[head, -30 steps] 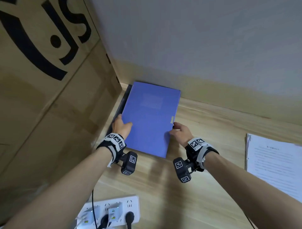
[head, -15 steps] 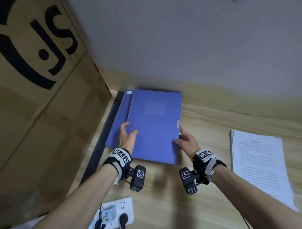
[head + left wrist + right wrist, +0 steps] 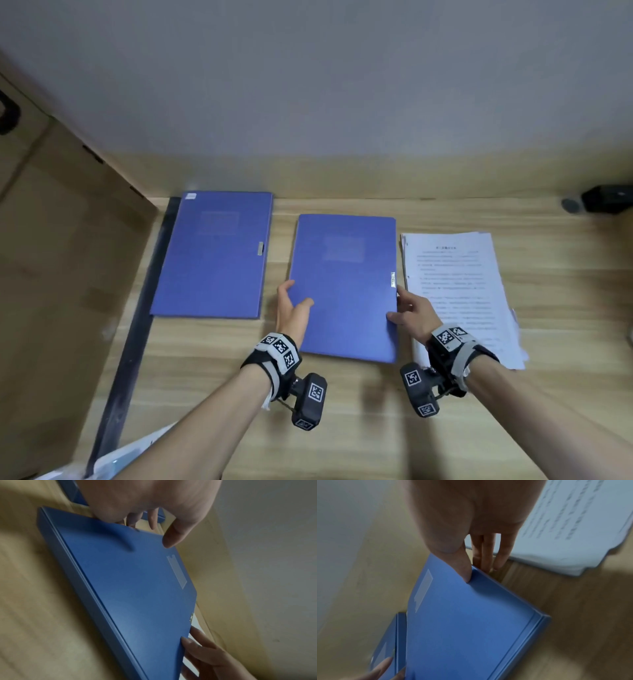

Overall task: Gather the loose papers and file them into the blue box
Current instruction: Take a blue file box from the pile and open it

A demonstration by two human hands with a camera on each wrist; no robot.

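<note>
With your left hand (image 3: pixel 294 310) and right hand (image 3: pixel 409 313) each pinching a side edge of the blue box (image 3: pixel 344 286), thumbs on top, set it flat beside the papers (image 3: pixel 455 281) before unlatching its clasp (image 3: pixel 393 279).

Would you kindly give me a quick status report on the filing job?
Both hands, left hand and right hand, hold blue box, shut. Papers loose beside it. Second blue box left.
</note>
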